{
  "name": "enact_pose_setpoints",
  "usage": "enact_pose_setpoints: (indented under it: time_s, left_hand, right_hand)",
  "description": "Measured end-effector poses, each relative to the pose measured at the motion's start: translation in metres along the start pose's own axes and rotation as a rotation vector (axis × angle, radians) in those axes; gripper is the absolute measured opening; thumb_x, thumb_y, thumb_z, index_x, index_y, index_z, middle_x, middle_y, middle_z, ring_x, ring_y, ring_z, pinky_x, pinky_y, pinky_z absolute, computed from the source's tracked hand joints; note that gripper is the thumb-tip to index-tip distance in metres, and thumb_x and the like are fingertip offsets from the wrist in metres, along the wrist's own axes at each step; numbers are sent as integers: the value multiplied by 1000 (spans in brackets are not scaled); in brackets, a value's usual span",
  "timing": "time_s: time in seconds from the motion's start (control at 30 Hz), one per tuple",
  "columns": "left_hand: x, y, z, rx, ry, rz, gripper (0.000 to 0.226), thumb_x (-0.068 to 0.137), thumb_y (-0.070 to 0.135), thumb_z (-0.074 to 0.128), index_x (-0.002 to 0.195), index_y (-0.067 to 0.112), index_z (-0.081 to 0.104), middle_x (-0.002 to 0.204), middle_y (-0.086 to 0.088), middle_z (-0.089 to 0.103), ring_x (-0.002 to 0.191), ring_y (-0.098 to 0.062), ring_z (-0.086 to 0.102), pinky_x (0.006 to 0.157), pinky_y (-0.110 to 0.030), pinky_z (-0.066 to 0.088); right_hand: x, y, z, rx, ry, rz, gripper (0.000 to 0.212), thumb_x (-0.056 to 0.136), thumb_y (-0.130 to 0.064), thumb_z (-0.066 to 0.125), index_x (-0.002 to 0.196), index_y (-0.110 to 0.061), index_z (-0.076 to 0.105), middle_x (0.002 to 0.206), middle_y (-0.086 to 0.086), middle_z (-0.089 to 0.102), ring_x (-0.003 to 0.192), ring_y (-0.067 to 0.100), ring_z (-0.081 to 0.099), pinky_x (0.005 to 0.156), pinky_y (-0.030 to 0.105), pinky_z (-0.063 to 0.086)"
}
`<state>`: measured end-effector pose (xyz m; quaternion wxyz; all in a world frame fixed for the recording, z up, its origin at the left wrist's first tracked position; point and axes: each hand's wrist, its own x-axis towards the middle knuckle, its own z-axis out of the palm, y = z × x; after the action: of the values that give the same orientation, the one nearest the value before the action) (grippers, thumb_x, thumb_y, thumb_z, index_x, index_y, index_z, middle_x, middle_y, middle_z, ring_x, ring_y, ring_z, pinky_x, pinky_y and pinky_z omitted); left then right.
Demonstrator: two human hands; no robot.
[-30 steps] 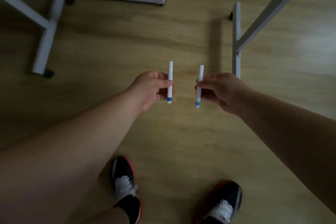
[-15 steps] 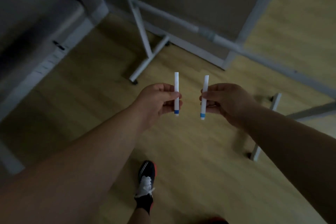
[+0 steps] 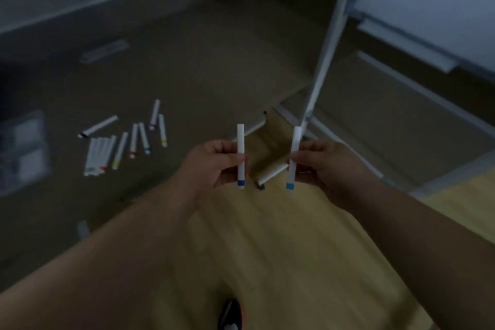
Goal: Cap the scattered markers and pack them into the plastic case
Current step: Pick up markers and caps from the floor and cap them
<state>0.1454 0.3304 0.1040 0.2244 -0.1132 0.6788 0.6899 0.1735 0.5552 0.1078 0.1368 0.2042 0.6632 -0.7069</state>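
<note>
With each hand [image 3: 214, 163] [image 3: 325, 163] still pinching a marker [image 3: 240, 155] [image 3: 293, 158], the table [image 3: 214, 67] with scattered markers [image 3: 120, 142] and case [image 3: 22, 150] has come into view.

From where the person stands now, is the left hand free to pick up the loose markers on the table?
Probably not yet: the left hand already grips a blue-banded marker, and the loose markers lie apart, farther left.

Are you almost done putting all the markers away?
Not yet. The left hand holds a dark blue-banded marker and the right hand a light blue-banded marker. Many loose markers lie on the table. The blurry plastic case at the left edge waits; its contents are unclear.
</note>
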Motion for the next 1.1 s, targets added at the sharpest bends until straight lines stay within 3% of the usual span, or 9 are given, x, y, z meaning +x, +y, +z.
enact_pose_setpoints:
  time_s: [0.1, 0.23, 0.37, 0.57, 0.77, 0.93, 1.1]
  left_hand:
    - [7, 55, -51, -35, 52, 28, 8, 92, -4, 59, 92, 2, 64, 79, -14, 70, 73, -24, 70, 68, -35, 60]
    - [13, 104, -124, -77, 101, 38, 13, 92, 0, 60, 103, 0, 65, 90, -16, 71, 82, -26, 71, 79, -40, 60]
    - [15, 120, -184, -153, 163, 41, 17, 92, 2, 61, 108, -1, 65, 97, -19, 72, 87, -29, 71, 84, -43, 59]
    - [12, 121, -246, -268, 259, -4, 18, 91, 4, 61, 108, 2, 66, 96, -16, 73, 85, -26, 73, 80, -39, 60]
    - [30, 134, -286, -316, 358, -14, 21, 90, 7, 63, 110, 7, 67, 104, -16, 73, 95, -29, 73, 85, -43, 59]
    - [60, 159, -304, -317, 406, -11, 22, 89, 7, 64, 110, 7, 67, 103, -16, 73, 95, -29, 73, 88, -47, 58]
    - [99, 177, -318, -259, 420, -32, 20, 91, 11, 63, 111, 12, 66, 103, -12, 74, 92, -23, 74, 80, -38, 60]
  right_hand:
    - [13, -51, 54, -40, -29, -26, 11, 87, -3, 67, 97, 1, 68, 92, 21, 72, 83, 29, 72, 74, 38, 59]
    - [33, -101, 128, -96, -81, -47, 10, 88, -4, 66, 97, 0, 68, 94, 19, 73, 85, 28, 73, 74, 36, 60]
    - [56, -128, 186, -146, -138, -36, 13, 90, -7, 65, 101, -3, 68, 94, 14, 74, 85, 24, 74, 66, 29, 59]
    - [89, -143, 257, -201, -240, 24, 13, 90, -8, 65, 101, -5, 69, 92, 12, 76, 83, 21, 75, 69, 31, 60]
    - [127, -162, 295, -254, -284, 27, 11, 89, -8, 67, 98, -4, 71, 84, 11, 77, 78, 21, 75, 66, 27, 58]
    - [176, -188, 310, -322, -343, 51, 15, 87, -11, 68, 102, -9, 70, 90, 10, 76, 84, 23, 75, 83, 43, 59]
    - [226, -211, 332, -389, -403, 73, 17, 85, -13, 70, 102, -13, 70, 95, 9, 75, 86, 21, 75, 84, 44, 59]
